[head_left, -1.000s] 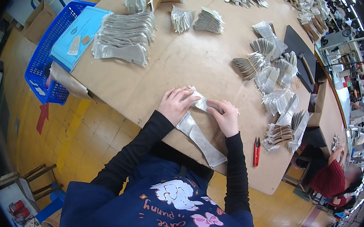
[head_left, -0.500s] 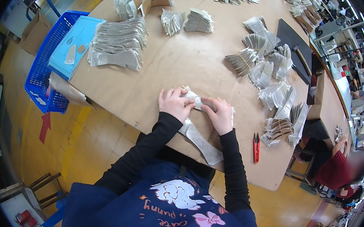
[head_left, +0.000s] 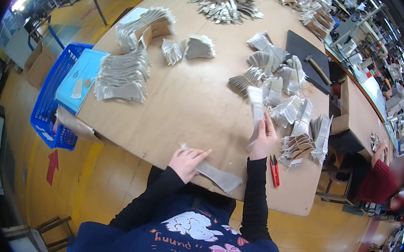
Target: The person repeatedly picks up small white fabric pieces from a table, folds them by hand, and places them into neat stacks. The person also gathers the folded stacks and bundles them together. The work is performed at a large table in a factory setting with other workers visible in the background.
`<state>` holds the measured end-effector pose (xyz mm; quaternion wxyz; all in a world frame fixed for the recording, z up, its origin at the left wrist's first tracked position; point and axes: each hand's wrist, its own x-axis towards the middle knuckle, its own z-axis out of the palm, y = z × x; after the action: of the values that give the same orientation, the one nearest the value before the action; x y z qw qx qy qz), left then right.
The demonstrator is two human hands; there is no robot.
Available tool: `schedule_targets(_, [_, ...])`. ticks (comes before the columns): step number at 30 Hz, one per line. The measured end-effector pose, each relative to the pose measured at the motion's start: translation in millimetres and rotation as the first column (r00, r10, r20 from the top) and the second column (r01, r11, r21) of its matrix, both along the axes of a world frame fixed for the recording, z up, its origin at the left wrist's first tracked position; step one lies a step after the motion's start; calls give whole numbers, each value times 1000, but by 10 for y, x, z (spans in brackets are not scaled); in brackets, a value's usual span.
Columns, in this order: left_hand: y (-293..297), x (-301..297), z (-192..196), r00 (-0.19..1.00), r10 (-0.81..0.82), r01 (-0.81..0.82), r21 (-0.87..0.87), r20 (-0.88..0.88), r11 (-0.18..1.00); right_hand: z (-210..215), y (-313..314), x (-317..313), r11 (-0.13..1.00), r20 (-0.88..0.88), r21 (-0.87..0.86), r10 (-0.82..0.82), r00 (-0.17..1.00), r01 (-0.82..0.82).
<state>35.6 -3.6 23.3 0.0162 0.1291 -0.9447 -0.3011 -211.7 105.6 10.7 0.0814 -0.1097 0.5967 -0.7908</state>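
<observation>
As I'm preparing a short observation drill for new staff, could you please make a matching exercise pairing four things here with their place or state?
Column one:
1. Left hand
2. Right hand
3. Red-handled snips
4. Hammer

Column two:
A. Lying on the black mat
B. Holding a pale strip near the bundles
C. Lying just to the right of the right sleeve
D. At one end of the pale piece by the near edge of the table

Right pairs: 1-D, 2-B, 3-C, 4-A.
</observation>
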Motion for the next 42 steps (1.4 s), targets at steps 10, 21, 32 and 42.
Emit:
schedule_targets(10, [-320,-586,6,837,522,-371,534,-161,760,19,-84,377,904,207,-248,399,893,-347])
schedule_targets(21, [387,-986,-284,581,810,-130,973,-80,190,-16,-233,829,917,-77,223,355,932,-331])
schedule_targets(32, [146,-671,-164,681,281,-575,-257,-676,777,214,-8,741,803,-802,543,408,436,246])
schedule_targets(42, [-564,-298,-214,945,-200,-52,-724,-258,688,49,-156,895,720,-696,693,657,289,32])
